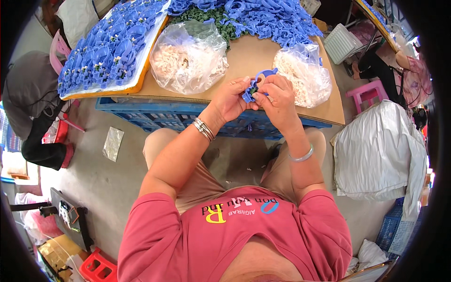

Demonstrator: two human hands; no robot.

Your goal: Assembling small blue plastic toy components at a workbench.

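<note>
A blue plastic part (249,95) with a curved band and a small dark green piece in it is held between my hands above the table's near edge. My left hand (230,101) grips its left side, thumb on top. My right hand (278,99) is closed at its right side, thumb and fingers pressed together by the green piece; whether they also pinch something small is hidden. Clear plastic bags of small cream pieces stand on either side: a left bag (188,58) and a right bag (304,77), the latter right behind my right hand.
Cardboard (251,56) covers a blue crate (155,115). Behind are heaps of blue parts (277,21) and green pieces (221,29). A tray (110,92) of blue parts is at left. A white sack (376,150) and pink stool (369,93) stand right; other people sit at both sides.
</note>
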